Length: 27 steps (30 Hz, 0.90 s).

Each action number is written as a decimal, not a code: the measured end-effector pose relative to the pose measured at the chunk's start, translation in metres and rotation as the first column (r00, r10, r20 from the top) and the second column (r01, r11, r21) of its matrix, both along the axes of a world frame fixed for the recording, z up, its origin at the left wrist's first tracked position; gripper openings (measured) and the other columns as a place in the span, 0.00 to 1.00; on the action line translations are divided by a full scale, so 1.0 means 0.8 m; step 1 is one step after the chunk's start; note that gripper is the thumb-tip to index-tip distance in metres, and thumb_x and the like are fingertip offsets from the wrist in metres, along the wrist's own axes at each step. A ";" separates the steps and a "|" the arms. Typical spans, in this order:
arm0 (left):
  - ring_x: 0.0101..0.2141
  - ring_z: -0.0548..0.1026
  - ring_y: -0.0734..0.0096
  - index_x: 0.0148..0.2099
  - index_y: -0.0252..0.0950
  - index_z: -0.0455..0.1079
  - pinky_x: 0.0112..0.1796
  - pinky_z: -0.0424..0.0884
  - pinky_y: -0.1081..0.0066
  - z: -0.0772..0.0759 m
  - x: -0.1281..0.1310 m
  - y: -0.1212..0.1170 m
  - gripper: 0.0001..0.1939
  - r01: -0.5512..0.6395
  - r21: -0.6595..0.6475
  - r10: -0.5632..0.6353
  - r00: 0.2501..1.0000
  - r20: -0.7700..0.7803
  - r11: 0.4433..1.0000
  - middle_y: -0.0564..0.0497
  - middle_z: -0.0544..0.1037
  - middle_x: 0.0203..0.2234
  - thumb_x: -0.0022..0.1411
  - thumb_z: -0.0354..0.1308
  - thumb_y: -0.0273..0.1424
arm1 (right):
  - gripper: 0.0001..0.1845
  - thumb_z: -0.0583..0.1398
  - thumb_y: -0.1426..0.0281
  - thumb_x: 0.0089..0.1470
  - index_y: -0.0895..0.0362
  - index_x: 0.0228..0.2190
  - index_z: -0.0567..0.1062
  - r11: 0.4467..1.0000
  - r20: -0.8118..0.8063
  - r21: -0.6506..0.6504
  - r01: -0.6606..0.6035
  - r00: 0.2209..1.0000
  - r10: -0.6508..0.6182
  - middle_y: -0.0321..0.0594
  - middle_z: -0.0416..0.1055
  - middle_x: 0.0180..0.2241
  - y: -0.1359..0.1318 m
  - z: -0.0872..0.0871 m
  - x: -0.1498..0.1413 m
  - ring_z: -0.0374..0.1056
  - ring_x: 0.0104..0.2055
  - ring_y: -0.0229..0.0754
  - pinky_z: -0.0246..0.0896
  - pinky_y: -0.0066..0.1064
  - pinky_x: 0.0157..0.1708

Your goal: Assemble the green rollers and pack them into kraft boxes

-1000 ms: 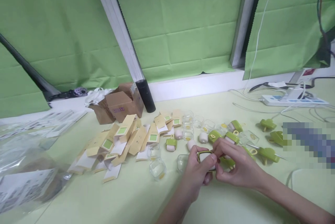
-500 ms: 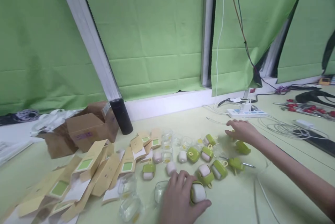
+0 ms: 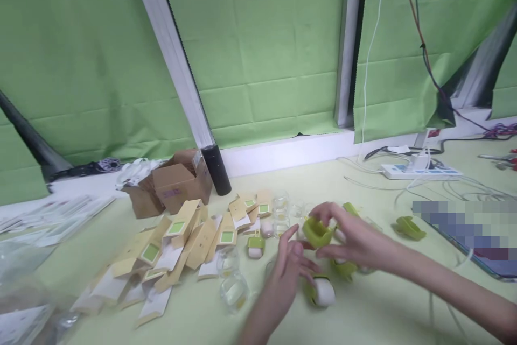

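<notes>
A hollow green rubbery cover (image 3: pixel 317 234) is pinched between the thumb and fingers of my right hand (image 3: pixel 355 237), raised a little above the tabletop. My left hand (image 3: pixel 283 272) is just to its left, fingers apart and nothing visibly in them; whether a fingertip touches the cover I cannot tell. Below the hands lies a rounded white case (image 3: pixel 324 292) partly inside another green cover. A similar covered case (image 3: pixel 255 246) with a small loop stands left of my hands. More green covers and pale cases sit behind and under my right hand, partly hidden.
Opened cream cardboard boxes (image 3: pixel 202 243) lie heaped to the left, with clear plastic containers (image 3: pixel 234 291) beside them. Behind are a brown carton (image 3: pixel 177 183) and a black cylinder (image 3: pixel 216 170). A white power strip (image 3: pixel 420 171) with cables and a single green cover (image 3: pixel 410 227) are at right.
My right hand reached right to the green covers and came back with one in it. My left hand has let go of the covered white case, which now lies on the table.
</notes>
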<state>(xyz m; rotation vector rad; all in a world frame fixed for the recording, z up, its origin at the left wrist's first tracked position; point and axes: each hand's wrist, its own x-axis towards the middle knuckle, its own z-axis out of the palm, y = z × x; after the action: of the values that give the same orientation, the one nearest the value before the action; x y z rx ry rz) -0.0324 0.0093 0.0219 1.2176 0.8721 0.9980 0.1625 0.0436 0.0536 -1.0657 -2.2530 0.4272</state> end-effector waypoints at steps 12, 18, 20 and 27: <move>0.17 0.64 0.79 0.42 0.36 0.63 0.12 0.52 0.79 0.024 -0.029 0.011 0.19 -0.212 -0.252 0.297 0.878 0.375 0.944 0.54 0.69 0.26 0.59 0.50 0.46 | 0.23 0.55 0.86 0.50 0.52 0.44 0.72 0.835 0.358 0.185 -0.519 0.827 0.434 0.38 0.72 0.48 0.056 -0.042 -0.068 0.62 0.55 0.42 0.53 0.42 0.56; 0.24 0.70 0.76 0.52 0.38 0.59 0.23 0.63 0.74 0.020 -0.023 0.008 0.19 -0.134 -0.201 0.221 0.827 0.516 0.970 0.49 0.72 0.38 0.60 0.54 0.37 | 0.15 0.58 0.72 0.55 0.57 0.46 0.70 0.910 0.177 0.188 -0.369 0.924 0.338 0.45 0.71 0.42 0.052 -0.051 -0.061 0.66 0.49 0.46 0.63 0.45 0.49; 0.26 0.71 0.77 0.54 0.42 0.57 0.25 0.62 0.74 0.014 -0.019 0.006 0.21 -0.158 -0.154 0.214 0.853 0.476 0.975 0.48 0.69 0.48 0.59 0.56 0.35 | 0.16 0.56 0.68 0.58 0.56 0.48 0.67 0.972 -0.080 0.101 -0.210 0.973 0.219 0.46 0.70 0.43 0.041 -0.039 -0.044 0.68 0.45 0.45 0.67 0.42 0.43; 0.26 0.72 0.72 0.51 0.35 0.59 0.28 0.62 0.72 -0.007 0.008 0.002 0.19 -0.034 -0.258 0.171 0.832 0.528 0.965 0.48 0.72 0.35 0.63 0.49 0.40 | 0.20 0.60 0.58 0.54 0.51 0.47 0.68 0.984 -0.525 -0.175 0.040 0.842 -0.128 0.42 0.72 0.42 -0.015 -0.019 -0.016 0.71 0.41 0.45 0.72 0.36 0.38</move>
<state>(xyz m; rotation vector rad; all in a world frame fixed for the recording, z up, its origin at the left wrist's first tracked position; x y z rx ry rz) -0.0258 0.0111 0.0163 0.6243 0.5792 1.2101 0.1494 0.0315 0.0383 -0.9690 -1.6881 0.7728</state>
